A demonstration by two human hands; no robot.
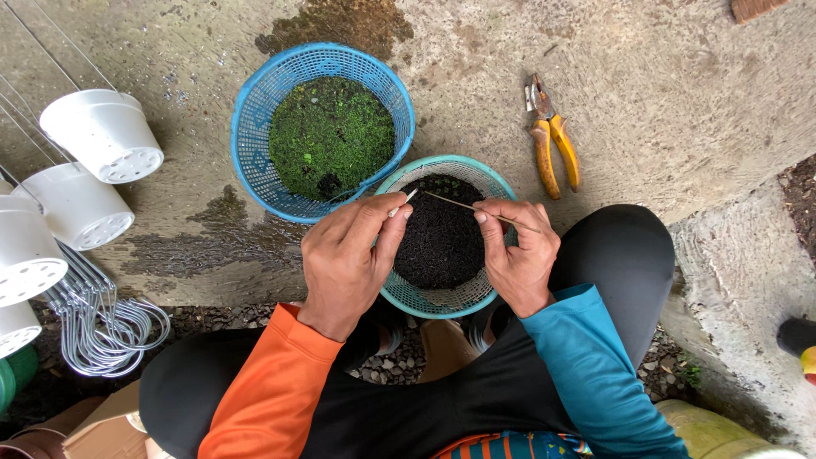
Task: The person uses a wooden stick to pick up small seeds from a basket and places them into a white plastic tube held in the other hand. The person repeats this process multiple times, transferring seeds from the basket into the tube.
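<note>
rough, damp-stained concrete floor (646, 93) is seen from above, and over it a small teal basket (425, 299) packed with dark, almost black soil is worked at, just in front of the knees. the left hand (348, 259) is closed in a pinch, thumb and forefinger pressed on a small pale sliver (410, 197) above the basket's rim. the right hand (518, 255) is curled shut too, a thin stick (463, 204) gripped between thumb and fingers and laid slanting across the soil. touching the teal basket on its far side, a bigger blue basket (255, 127) filled with fine green growth is seen. yellow-handled pliers (552, 140) are left on the floor to the right, well apart. at the left edge, white perforated pots (102, 132) are lying tipped, with a bundle of wire hangers (102, 327) beside them. part of the soil is covered by both hands.
</note>
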